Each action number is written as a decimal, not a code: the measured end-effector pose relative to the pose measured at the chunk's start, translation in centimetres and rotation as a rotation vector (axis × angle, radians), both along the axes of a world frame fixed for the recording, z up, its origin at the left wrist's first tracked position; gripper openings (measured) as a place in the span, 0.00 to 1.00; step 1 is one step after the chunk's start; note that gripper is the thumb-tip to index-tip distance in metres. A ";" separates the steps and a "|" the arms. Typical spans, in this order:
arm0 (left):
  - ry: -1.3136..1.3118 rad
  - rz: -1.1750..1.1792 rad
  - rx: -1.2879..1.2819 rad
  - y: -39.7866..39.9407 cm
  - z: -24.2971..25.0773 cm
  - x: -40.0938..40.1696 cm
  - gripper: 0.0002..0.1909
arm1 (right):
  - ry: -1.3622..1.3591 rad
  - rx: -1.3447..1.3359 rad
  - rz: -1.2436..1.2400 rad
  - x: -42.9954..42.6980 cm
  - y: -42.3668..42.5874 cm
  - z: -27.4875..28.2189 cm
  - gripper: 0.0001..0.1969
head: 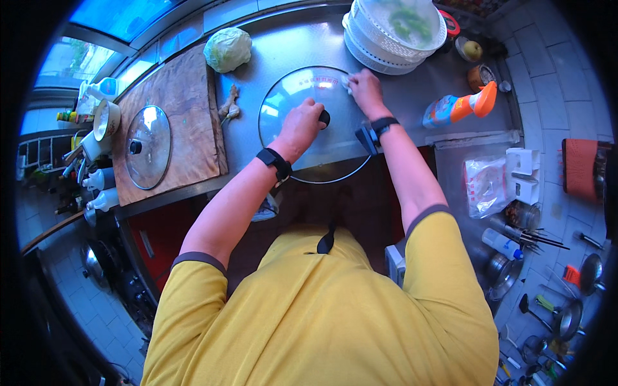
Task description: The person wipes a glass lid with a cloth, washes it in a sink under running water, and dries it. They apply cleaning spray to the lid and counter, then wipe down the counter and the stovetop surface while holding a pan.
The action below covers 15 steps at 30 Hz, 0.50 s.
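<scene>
A large round glass pot lid [294, 113] with a metal rim is before me, its near part reaching past the front edge of the steel counter. My left hand [303, 124] grips the lid's black knob [325, 118]. At the lid's far right rim, my right hand [365, 89] pinches a crumpled white tissue or cloth [346, 84] against the glass. Red printed writing runs along the far part of the lid. Whether the lid touches the counter [289, 41] is hard to tell.
Left of the lid lie ginger [231, 102], a cabbage [228, 49] and a wooden cutting board [188, 96] bearing a smaller glass lid [148, 147]. A white colander [381, 48] holding greens stands at the back right. An orange-topped spray bottle [458, 107] lies to the right.
</scene>
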<state>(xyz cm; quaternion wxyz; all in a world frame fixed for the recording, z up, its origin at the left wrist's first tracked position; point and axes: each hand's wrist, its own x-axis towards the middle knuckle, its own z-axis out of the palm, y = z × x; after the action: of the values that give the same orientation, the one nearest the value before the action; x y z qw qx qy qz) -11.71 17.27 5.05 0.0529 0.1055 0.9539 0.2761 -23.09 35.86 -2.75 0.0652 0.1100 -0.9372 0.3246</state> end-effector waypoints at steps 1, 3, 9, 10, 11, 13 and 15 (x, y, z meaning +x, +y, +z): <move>0.005 0.000 0.004 0.2 0.2 0.0 0.12 | 0.008 0.029 -0.018 1.5 1.1 0.0 0.04; -0.019 0.016 -0.018 0.3 0.4 0.1 0.12 | 0.021 0.063 -0.035 4.5 3.2 0.1 0.04; -0.014 0.019 0.048 0.0 0.1 0.6 0.14 | -0.023 0.028 -0.089 3.8 2.4 -0.2 0.03; -0.009 0.017 0.044 0.1 0.0 0.2 0.14 | 0.020 -0.043 -0.069 2.0 1.0 0.0 0.03; 0.004 0.007 0.062 0.2 -0.1 0.0 0.15 | 0.056 -0.113 -0.048 0.7 0.2 0.2 0.04; 0.003 -0.001 0.075 0.1 -0.3 0.2 0.15 | 0.026 -0.052 0.010 -0.9 -0.4 0.3 0.04; 0.033 0.004 0.071 -0.2 -0.5 0.1 0.16 | -0.010 0.019 0.073 -0.9 -0.2 0.2 0.04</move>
<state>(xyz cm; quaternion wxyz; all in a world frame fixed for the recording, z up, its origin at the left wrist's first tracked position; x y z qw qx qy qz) -11.64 17.10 4.57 0.0326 0.1102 0.9444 0.3081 -24.03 35.68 -2.59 0.0476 0.1431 -0.9359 0.3182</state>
